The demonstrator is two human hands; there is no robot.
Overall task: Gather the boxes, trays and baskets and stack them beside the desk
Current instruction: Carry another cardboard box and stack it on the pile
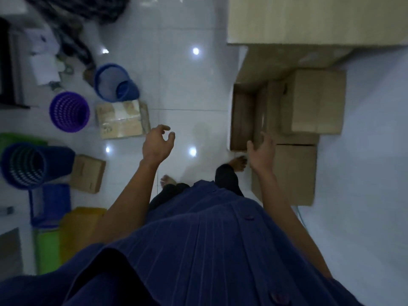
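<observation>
A: As far as the head view showed, how much of the gathering was done?
B: Less than half, I judged. Nearest the person, on the left, a green tray [47,250], a yellow tray [77,228] and a blue crate [55,199] lay on the floor [187,85], well apart from the counter [309,18].
A: And the hands?
B: Both held nothing. The left grip [157,146] hung wide over bare tile, fingers loosely curled. The right grip [262,151] was wide too, spread at the near edge of an open cardboard box [242,120]. I could not tell whether it touched the cardboard.
A: So that box counted as gathered?
B: It seemed so. It stood against a low closed box [291,173], and a second closed box [315,102] seemed to be stacked just behind, all beside the counter.
A: What was left, further out?
B: On the left, a small cardboard box [88,173] sat beside a dark blue basket [28,164] lying on its side. Beyond them were a flat carton [122,119], a purple basket [69,111] standing, and a blue basket [116,83] tipped over. None was stacked.
A: Anything unclear?
B: Plenty. Everything was dim and blurred. The striped shirt [209,250] hid the floor beneath the person, and the top edge cut off the counter. The pale papers [42,60] and the dark bundle [84,9] at the far left were too smeared to name. A green shape [17,138] behind the dark blue basket might have been another tray.
</observation>
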